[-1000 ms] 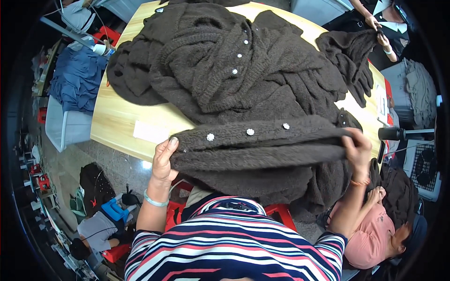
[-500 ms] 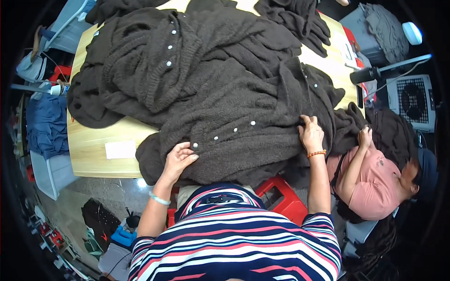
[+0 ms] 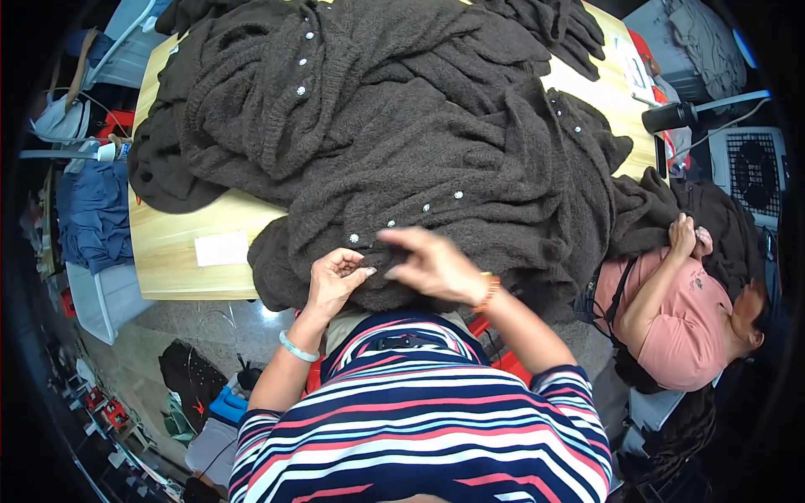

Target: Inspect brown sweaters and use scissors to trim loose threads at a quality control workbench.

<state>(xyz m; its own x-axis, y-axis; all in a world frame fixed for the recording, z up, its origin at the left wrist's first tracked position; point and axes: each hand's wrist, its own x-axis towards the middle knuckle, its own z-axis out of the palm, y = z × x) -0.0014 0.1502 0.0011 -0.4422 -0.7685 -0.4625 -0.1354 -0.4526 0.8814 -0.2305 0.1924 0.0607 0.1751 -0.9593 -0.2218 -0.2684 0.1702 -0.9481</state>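
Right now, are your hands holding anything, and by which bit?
Left hand: at the brown sweater, below a white button; whether it's pinching can't be told. Right hand: open, seemingly empty.

Your right hand [image 3: 440, 268] blurred by motion — whether its fingertips touch dark knit garment [image 3: 419, 151], you cannot tell. Fabric directly under this hand hidden from you. At your left hand [image 3: 333, 281], what thumb and fingertips pinch is too small to tell. Pattern on white buttons [image 3: 355, 239] also too small. Garment pile cut off by top edge. Your striped shirt [image 3: 419, 419] cut off by lower edge — it hides most of red stool [image 3: 512, 366].
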